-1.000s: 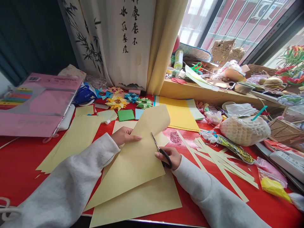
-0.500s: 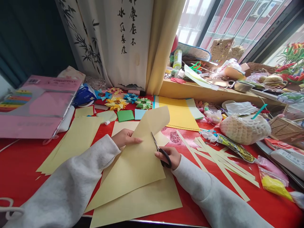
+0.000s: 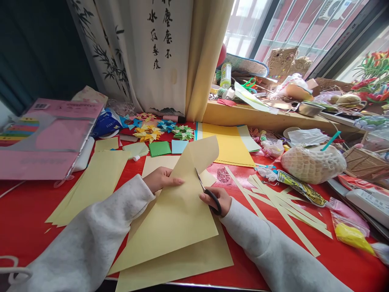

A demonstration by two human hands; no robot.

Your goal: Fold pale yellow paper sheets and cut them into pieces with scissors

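Observation:
My left hand [image 3: 165, 178] pinches the left edge of a pale yellow sheet of paper [image 3: 173, 223], thumb on top. The sheet is raised, and its far end stands up and curls to the right. My right hand [image 3: 219, 199] is closed on black-handled scissors [image 3: 215, 201], whose blades lie at the sheet, pointing away from me. Under it lies another pale yellow sheet [image 3: 182, 269], partly covered. Left of my left hand is a fanned stack of pale yellow paper strips [image 3: 91, 186]. Narrow cut strips [image 3: 291, 215] lie scattered right of my right hand.
Folded paper stars [image 3: 148, 133] and small green squares [image 3: 160, 148] lie at the back. Yellow paper sheets [image 3: 226, 146] are behind the scissors. A pink package [image 3: 57, 154] stands left. A netted coconut-like object [image 3: 314, 164] with a straw and a cluttered sill [image 3: 261, 119] are right.
The scissors and my right hand have shifted slightly right, along with the near corner of the raised sheet. My left hand keeps its hold in nearly the same place.

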